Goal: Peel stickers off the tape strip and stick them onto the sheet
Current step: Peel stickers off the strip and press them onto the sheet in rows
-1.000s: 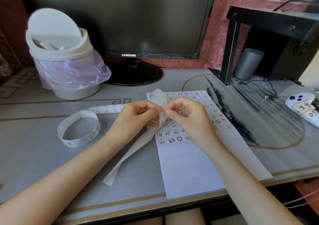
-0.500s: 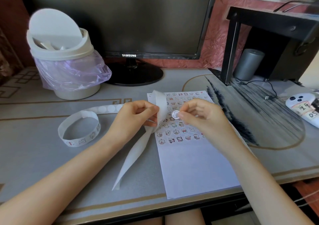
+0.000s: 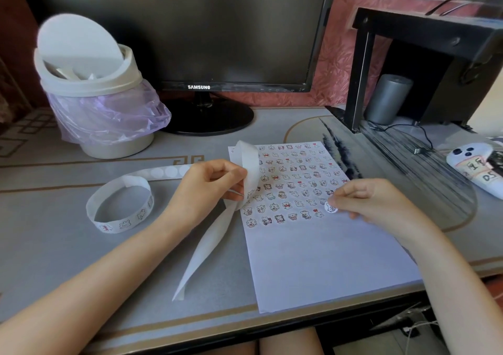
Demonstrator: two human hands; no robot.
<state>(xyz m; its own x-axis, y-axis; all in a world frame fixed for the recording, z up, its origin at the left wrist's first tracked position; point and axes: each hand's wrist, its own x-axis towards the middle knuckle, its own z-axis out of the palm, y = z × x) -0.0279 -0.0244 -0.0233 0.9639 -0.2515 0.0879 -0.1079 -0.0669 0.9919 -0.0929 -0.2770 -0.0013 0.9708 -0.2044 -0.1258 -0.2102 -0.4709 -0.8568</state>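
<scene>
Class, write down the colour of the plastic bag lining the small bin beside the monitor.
The bin liner is pale, see-through purple. The head view, the only one, shows it clearly.

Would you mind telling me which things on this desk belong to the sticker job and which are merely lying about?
Part of the job: tape strip, held by the left hand; sticker, pinched by the right hand over the sheet.
Lying about: monitor, lidded bin, grey cylinder, white gadget.

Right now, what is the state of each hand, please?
Left hand: closed, pinching the tape strip.
Right hand: closed, pinching a round sticker.
</scene>
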